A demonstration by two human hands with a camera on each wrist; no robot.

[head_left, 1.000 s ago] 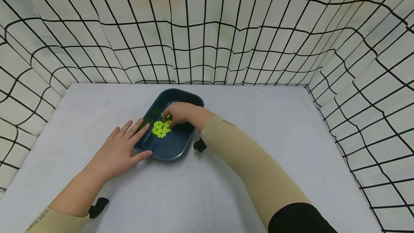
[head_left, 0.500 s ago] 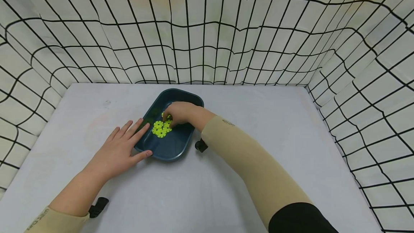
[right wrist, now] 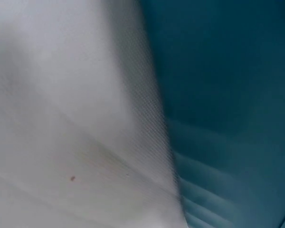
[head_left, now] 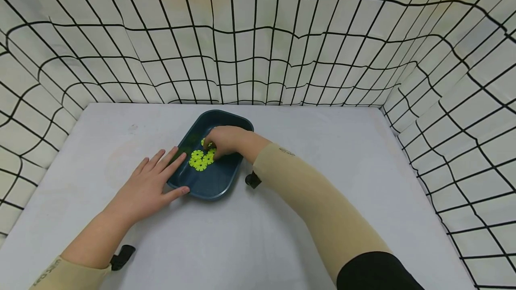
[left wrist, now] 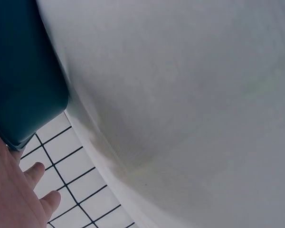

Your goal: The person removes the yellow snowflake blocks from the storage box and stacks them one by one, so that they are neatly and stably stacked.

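Note:
A dark blue plastic tub (head_left: 211, 185) stands on the white tabletop, turned at a slant. Inside it lie several yellow-green notched discs (head_left: 200, 164), like snowflake building pieces, bunched together left of its middle. My right hand (head_left: 225, 139) reaches in over the far right rim, fingers bent down, with thumb and forefinger around a disc at the bunch's upper right; the fingertips are partly hidden. Fingers spread and straight, my left hand (head_left: 149, 189) rests against the tub's left side. The left wrist view has the tub's outer wall (left wrist: 26, 66) above this hand's fingers (left wrist: 50, 202).
A white cloth (head_left: 322, 169) covers the table. Black grid netting (head_left: 258, 48) over white sheeting rises behind and along both sides. The right wrist view holds only the cloth and the tub's ribbed outer wall (right wrist: 218, 118). Small black wrist cameras (head_left: 122, 258) sit below the forearms.
My right hand has shifted very slightly to the right, and the discs under its thumb have moved a little with it. My left hand and the tub stay almost in place.

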